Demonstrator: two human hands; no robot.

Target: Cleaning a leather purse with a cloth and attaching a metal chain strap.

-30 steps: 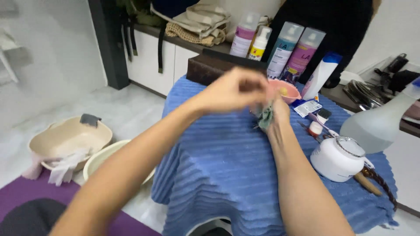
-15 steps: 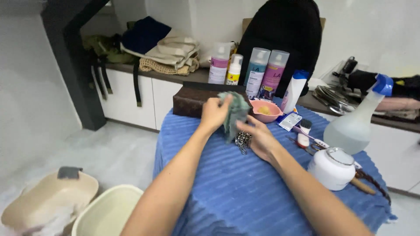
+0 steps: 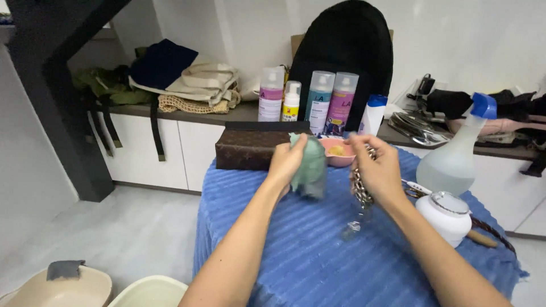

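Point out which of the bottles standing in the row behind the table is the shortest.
The small white pump bottle with the yellow label, second from the left. Its top sits well below the pink-labelled bottle beside it and below the teal and purple ones.

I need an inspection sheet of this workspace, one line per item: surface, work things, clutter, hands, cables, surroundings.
Surface: round table under a ribbed blue cloth.
Work things: green cloth in left hand; metal chain hanging from right hand.
Clutter: brown box, pink bowl, white jar, spray bottle, four tall bottles.
Hands: both closed in a grip, held above the table.
Cables: nothing seen clearly.
Surroundings: black backpack, folded bags on a dark counter, two basins on the floor.
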